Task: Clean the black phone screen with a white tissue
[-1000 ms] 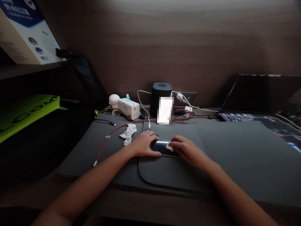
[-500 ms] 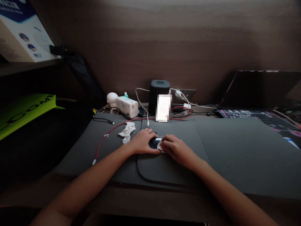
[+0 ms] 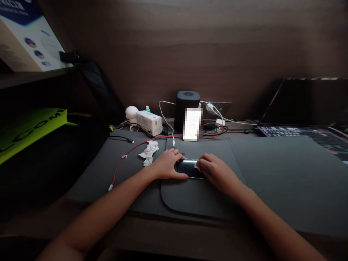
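A phone (image 3: 187, 168) with a dark, glossy screen lies flat on the grey mat (image 3: 190, 197). My left hand (image 3: 168, 165) clasps its left end, thumb along the near edge and fingers at the far edge. In my right hand (image 3: 214, 168) a small wad of white tissue (image 3: 197, 166) is pinched against the phone's screen, toward its right side. The fingers hide most of that wad and the phone's right end. Left of my left hand, a crumpled white tissue (image 3: 149, 152) rests on the mat.
A red cable (image 3: 122, 158) curves across the mat's left part. Behind stand a white box (image 3: 148, 122), a dark speaker (image 3: 181, 112) and a bright, pixelated upright rectangle (image 3: 191, 125). An open laptop (image 3: 307, 103) is at the right. A white cable (image 3: 172, 132) hangs onto the mat.
My right hand has slid right across the phone with the tissue, uncovering more of the screen. My left hand keeps its hold. The whole view has shifted slightly.
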Tool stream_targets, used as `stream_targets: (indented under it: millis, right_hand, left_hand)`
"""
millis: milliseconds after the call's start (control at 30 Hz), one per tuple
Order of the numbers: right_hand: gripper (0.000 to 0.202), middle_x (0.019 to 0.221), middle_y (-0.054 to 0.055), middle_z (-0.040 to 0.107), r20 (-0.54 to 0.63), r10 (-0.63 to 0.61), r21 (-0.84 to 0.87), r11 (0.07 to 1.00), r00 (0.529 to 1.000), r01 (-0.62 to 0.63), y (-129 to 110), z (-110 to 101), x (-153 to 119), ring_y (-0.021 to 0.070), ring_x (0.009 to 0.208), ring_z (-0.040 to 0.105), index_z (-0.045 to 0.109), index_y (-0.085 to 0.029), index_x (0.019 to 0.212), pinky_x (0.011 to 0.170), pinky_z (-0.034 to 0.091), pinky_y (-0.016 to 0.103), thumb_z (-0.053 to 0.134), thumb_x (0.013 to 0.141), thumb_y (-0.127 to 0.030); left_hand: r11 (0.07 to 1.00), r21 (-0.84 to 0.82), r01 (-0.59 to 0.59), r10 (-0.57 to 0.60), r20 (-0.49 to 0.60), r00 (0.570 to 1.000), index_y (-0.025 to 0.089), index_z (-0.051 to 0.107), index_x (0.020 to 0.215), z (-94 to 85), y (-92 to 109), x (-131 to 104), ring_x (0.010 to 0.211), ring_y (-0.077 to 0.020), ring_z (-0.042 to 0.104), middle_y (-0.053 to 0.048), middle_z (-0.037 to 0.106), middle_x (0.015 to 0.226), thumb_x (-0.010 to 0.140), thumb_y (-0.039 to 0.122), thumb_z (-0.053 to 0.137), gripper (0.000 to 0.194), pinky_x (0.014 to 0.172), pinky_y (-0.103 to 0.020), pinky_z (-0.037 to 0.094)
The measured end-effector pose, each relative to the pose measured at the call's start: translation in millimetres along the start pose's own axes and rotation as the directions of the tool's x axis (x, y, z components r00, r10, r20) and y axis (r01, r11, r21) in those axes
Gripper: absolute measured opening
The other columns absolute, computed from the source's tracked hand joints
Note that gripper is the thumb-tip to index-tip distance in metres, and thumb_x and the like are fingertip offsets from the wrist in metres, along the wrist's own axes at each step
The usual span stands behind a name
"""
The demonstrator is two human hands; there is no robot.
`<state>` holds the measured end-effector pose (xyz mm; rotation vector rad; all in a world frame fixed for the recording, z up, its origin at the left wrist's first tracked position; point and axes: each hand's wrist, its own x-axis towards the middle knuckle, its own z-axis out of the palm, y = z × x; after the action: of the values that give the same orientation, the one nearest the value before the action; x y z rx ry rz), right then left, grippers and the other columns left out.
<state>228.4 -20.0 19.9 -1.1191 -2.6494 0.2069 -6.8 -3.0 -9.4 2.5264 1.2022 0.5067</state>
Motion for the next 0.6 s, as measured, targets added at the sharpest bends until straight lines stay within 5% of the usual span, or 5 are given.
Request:
stream_targets:
  millis: [600]
  right_hand:
    - [0.024, 0.098, 0.011, 0.063, -0.017, 0.010, 0.035, 0.999, 1.000, -0.009, -0.1, 4.1, -1.9, 0.0215, 0.085, 0.056, 0.065, -0.020, 0.091, 0.074, 0.047, 0.034, 0.043, 0.100, -0.023]
  left_hand:
    - [1.000, 0.007, 0.002, -0.002, 0.005, 1.000, 0.019, 0.063, 0.114, 0.0, 0.2, -0.3, 0.109, -0.0299, 0.056, -0.010, 0.061, 0.111, 0.069, 0.064, 0.076, 0.065, 0.096, -0.041, 0.046]
